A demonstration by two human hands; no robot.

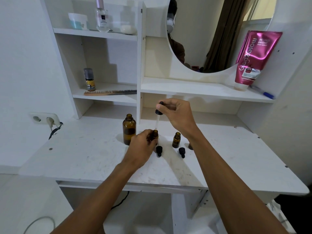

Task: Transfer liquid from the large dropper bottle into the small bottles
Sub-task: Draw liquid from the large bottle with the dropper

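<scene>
White desk (81,159) | right hand (177,115) pinches dropper (158,115) | left hand (141,147) grips small bottle (155,134)

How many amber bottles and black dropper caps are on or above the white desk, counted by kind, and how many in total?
Large amber bottle: 1, open, standing on the desk.
Small amber bottles: 2, one in the left hand at, one standing at.
Black dropper caps: 3, one in the right hand at, two lying at and.
Total: 6.

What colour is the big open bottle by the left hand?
Amber brown glass; the large bottle shows clearly in the head view.
</scene>
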